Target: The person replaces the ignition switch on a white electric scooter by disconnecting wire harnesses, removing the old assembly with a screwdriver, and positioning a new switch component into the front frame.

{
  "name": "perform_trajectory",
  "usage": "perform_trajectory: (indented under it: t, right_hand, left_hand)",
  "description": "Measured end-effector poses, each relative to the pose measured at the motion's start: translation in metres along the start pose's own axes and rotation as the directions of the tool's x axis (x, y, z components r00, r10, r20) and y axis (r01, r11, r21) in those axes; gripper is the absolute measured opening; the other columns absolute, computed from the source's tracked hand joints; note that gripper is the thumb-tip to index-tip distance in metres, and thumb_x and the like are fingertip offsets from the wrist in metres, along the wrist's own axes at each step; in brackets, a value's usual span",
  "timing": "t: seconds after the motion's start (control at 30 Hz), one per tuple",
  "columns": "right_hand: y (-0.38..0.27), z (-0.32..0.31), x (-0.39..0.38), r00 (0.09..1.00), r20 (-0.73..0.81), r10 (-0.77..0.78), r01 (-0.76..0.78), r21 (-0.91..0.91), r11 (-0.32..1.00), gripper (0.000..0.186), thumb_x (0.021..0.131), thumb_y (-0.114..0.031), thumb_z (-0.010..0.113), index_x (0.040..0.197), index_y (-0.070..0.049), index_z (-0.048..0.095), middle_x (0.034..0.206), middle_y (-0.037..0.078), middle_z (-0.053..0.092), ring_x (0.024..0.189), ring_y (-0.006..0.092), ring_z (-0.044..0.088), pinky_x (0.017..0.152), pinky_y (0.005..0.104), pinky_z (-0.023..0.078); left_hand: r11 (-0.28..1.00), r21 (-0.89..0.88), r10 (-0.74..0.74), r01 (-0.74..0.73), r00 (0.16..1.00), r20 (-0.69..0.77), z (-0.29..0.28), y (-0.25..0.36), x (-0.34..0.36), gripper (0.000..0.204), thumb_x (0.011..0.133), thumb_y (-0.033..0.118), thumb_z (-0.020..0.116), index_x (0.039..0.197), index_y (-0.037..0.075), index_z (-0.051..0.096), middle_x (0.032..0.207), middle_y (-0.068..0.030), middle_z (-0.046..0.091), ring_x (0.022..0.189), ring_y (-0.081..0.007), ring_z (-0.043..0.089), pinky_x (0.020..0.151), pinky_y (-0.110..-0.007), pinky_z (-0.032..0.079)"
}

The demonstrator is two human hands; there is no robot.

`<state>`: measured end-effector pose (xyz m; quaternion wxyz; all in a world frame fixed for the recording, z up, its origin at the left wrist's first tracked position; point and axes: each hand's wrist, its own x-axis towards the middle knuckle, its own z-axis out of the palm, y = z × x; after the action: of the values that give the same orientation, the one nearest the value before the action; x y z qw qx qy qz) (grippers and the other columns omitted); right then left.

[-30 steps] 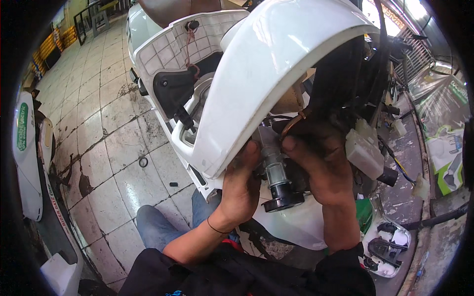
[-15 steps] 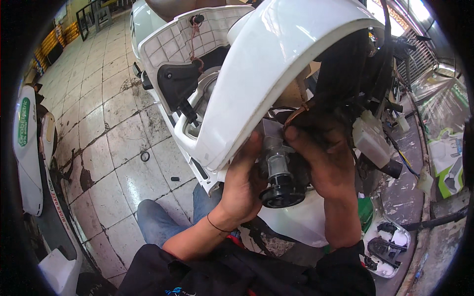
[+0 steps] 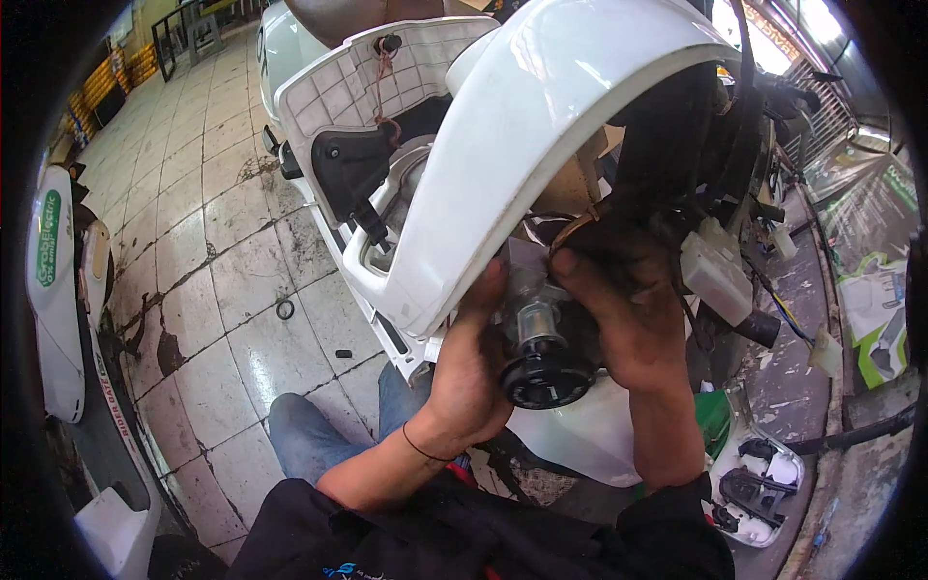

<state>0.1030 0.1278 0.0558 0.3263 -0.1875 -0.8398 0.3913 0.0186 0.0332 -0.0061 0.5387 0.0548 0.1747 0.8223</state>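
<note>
Both my hands close around an ignition lock (image 3: 547,372), a metal barrel with a round black face that is tilted up toward me. On its left side is my left hand (image 3: 469,362), the thumb pressed along the metal body and the fingers mostly hidden behind it. My right hand (image 3: 633,319) grips the other side, its thumb near the upper end by a brownish wire (image 3: 577,224). A white scooter body panel (image 3: 503,164) curves just above and to the left of my hands. The far end of the lock is partly hidden by my thumbs.
A white connector block (image 3: 715,275) with wires hangs right of my right hand. A black ring (image 3: 284,309) and a small black cylinder (image 3: 343,354) lie on the tiled floor. A white part with black fittings (image 3: 759,483) rests at lower right. Another scooter (image 3: 60,300) stands at left.
The ignition lock has tipped so its black face shows more toward me, and it sits slightly further left. Both hands keep hold of it, the right shifted slightly left.
</note>
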Motion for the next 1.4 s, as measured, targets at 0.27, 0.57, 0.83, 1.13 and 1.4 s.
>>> perform_trajectory:
  t: [0.27, 0.57, 0.83, 1.13, 1.4]
  right_hand:
    - [0.004, 0.003, -0.002, 0.998, 0.021, 0.053, -0.054, 0.102, 0.993, 0.012, 0.083, -0.009, 0.067, 0.093, -0.003, 0.062, 0.092, 0.003, 0.061, 0.087, 0.0113, 0.056, 0.079, 0.0260, 0.044]
    - [0.003, 0.002, -0.006, 0.993, 0.007, 0.117, -0.117, 0.077, 0.990, 0.013, 0.084, -0.009, 0.065, 0.096, -0.004, 0.062, 0.096, 0.004, 0.062, 0.092, 0.0121, 0.056, 0.083, 0.0273, 0.044]
    - [-0.011, 0.007, -0.003, 0.996, -0.061, 0.059, -0.059, -0.005, 0.998, 0.019, 0.085, -0.014, 0.065, 0.099, -0.003, 0.062, 0.093, 0.005, 0.063, 0.086, 0.0131, 0.058, 0.080, 0.0283, 0.046]
    - [0.004, -0.002, -0.005, 0.996, -0.027, -0.086, 0.082, -0.119, 0.989, 0.023, 0.090, -0.018, 0.057, 0.105, -0.001, 0.062, 0.097, 0.007, 0.063, 0.087, 0.0140, 0.057, 0.079, 0.0279, 0.045]
    - [0.009, -0.003, -0.006, 0.974, 0.008, -0.228, 0.221, -0.273, 0.936, 0.018, 0.091, -0.016, 0.056, 0.100, -0.002, 0.064, 0.098, 0.009, 0.063, 0.090, 0.0186, 0.057, 0.083, 0.0311, 0.043]
  left_hand:
    - [0.994, -0.099, -0.036, 0.046, 0.994, 0.098, -0.008, 0.003, 0.002, 0.050, 0.091, 0.047, 0.046, 0.125, 0.010, 0.046, 0.102, -0.0085, 0.062, 0.083, -0.0218, 0.065, 0.071, -0.038, 0.054]
    - [0.895, -0.403, -0.061, 0.192, 0.947, 0.316, -0.014, -0.008, 0.013, 0.061, 0.084, 0.055, 0.057, 0.123, 0.008, 0.049, 0.104, -0.0091, 0.063, 0.086, -0.0223, 0.064, 0.071, -0.037, 0.055]
    - [0.965, -0.258, -0.014, 0.037, 0.996, 0.089, 0.002, -0.009, 0.019, 0.064, 0.079, 0.053, 0.064, 0.121, 0.007, 0.050, 0.110, -0.0120, 0.060, 0.097, -0.0235, 0.061, 0.086, -0.036, 0.051]
    - [0.951, -0.280, -0.077, 0.128, 0.980, 0.185, -0.010, -0.009, 0.020, 0.076, 0.078, 0.065, 0.054, 0.132, 0.012, 0.044, 0.126, -0.0120, 0.052, 0.115, -0.0238, 0.051, 0.095, -0.040, 0.045]
    - [0.841, -0.432, -0.149, 0.327, 0.906, 0.396, -0.020, -0.008, 0.021, 0.075, 0.080, 0.061, 0.057, 0.133, 0.010, 0.043, 0.129, -0.0129, 0.050, 0.117, -0.0262, 0.049, 0.106, -0.048, 0.033]
